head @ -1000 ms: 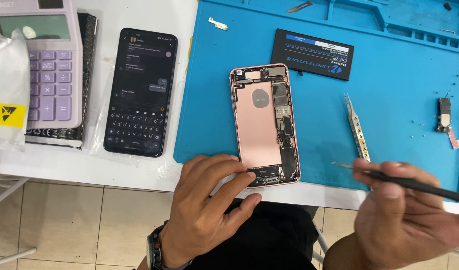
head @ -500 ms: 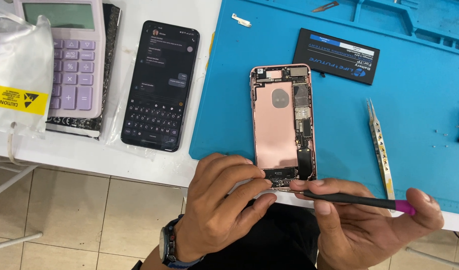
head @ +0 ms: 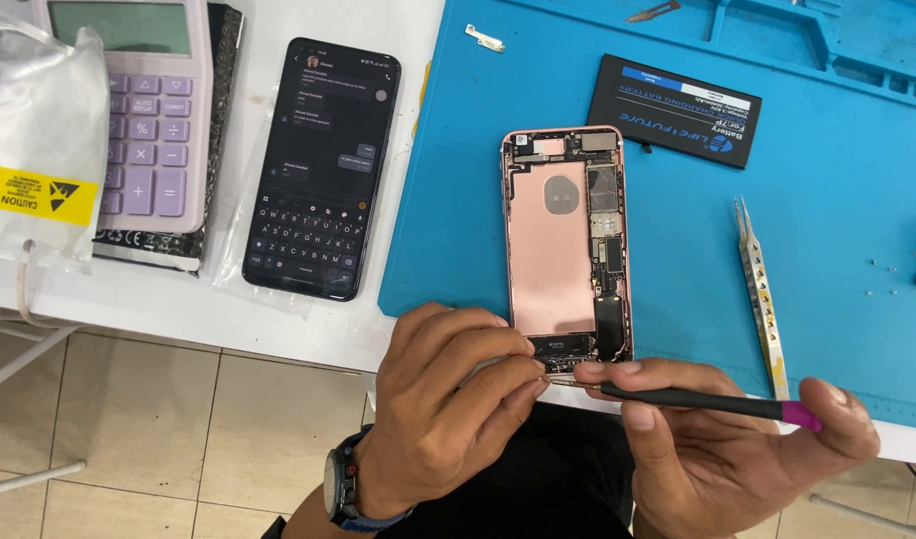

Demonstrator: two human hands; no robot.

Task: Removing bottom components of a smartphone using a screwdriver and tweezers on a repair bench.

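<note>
Your left hand pinches the opened pink phone's bottom end at the counter's front edge; your right hand grips a black pry tool touching it.

left hand is pressing on the open phone shell: rose metal, smooth satin sheen, bare circuit boards showing matt. right hand is pinching a matt black plastic tool with a pink tip. beyond both hands, the blue mat is looking rubbery, matt. right of the shell, shiny steel tweezers are lying. far left, glossy glass phone, crinkled silver foil bag.
</note>
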